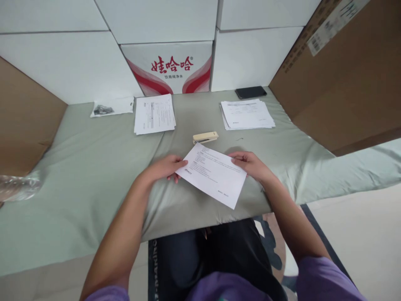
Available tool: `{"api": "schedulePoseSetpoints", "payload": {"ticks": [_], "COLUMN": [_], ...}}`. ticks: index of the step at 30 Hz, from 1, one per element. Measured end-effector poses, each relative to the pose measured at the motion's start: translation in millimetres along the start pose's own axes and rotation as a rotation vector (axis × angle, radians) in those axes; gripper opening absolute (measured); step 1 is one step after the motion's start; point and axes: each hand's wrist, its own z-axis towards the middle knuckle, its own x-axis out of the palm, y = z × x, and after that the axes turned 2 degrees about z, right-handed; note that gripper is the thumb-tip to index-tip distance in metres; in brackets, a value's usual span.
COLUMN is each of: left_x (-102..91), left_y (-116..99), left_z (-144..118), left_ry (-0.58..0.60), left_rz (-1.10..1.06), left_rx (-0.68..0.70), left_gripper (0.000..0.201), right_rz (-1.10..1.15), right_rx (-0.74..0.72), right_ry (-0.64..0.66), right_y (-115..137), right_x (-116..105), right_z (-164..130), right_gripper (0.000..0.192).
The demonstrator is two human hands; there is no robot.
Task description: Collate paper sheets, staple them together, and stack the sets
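Left hand (164,167) and right hand (250,164) pinch sheet (213,173) edges, fingers clamped; stapler (205,137) just beyond.

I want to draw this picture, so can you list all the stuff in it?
held paper: 1, white with print, on the cloth between both hands
stapler: 1, cream, just beyond the held paper
left paper stack: 1, white, far left of middle
right paper stack: 1, white, far right
phone: 1, black, behind the right stack
small bag: 1, clear, far left
cloth: 1, pale green, covering the surface
printed box: 1, white and red, at the back
cardboard: brown, right side
left hand: on the paper's left edge
right hand: on the paper's right edge
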Motion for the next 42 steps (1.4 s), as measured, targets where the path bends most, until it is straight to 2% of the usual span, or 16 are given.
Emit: {"api": "schedulePoseSetpoints", "payload": {"ticks": [4, 10, 16, 18, 22, 24, 26, 29, 32, 35, 37, 39, 42], "left_x": [-9.9, -7.3, -10.7, -11.8, -12.3, -12.4, -12.6, -12.5, -11.8, -10.6, -9.9, -9.2, -8.5], "left_y": [1, 1, 3, 4, 5, 6, 7, 9, 11, 12, 12, 11, 10], "left_z": [-5, 1, 1, 1, 3, 4, 5, 7, 10, 12, 12, 11, 8], "left_ry": [0.001, -0.013, -0.030, -0.032, -0.024, -0.017, -0.023, -0.035, -0.054, -0.061, -0.058, -0.057, -0.062], "left_rz": [0.000, 0.061, 0.076, 0.068, 0.070, 0.082, 0.097, 0.113, 0.121, 0.095, 0.071, 0.062, 0.063], "left_rx": [0.000, -0.020, -0.017, -0.032, -0.041, -0.033, -0.031, -0.010, 0.004, -0.023, -0.038, -0.038, -0.022], "left_gripper": [0.030, 0.026, 0.025, 0.025, 0.024, 0.024, 0.024, 0.028, 0.029, 0.027, 0.028, 0.030, 0.031], "right_rz": [0.004, 0.018, 0.017, -0.082, -0.598, -0.780, -0.833, -0.830, -0.813, -0.801, -0.783, -0.754, -0.741], "right_rx": [-0.002, 0.010, -0.009, -0.081, -0.261, -0.291, -0.321, -0.409, -0.449, -0.393, -0.352, -0.313, -0.268], "right_ry": [0.000, -0.019, -0.049, -0.121, -0.372, -0.376, -0.339, -0.332, -0.313, -0.283, -0.267, -0.242, -0.206], "right_y": [1, 5, 5, 8, 35, 60, 86, 118, 128, 120, 110, 100, 88], "right_x": [2, 6, 4, 0, -9, -9, -5, 10, 32, 55, 67, 75, 79], "right_z": [1, 2, 1, -2, -20, -28, -26, 9, 74, 137, 165, 178, 184], "right_gripper": [0.038, 0.041, 0.052, 0.050, 0.040, 0.037, 0.034, 0.030, 0.027, 0.026, 0.026, 0.027, 0.028]}}
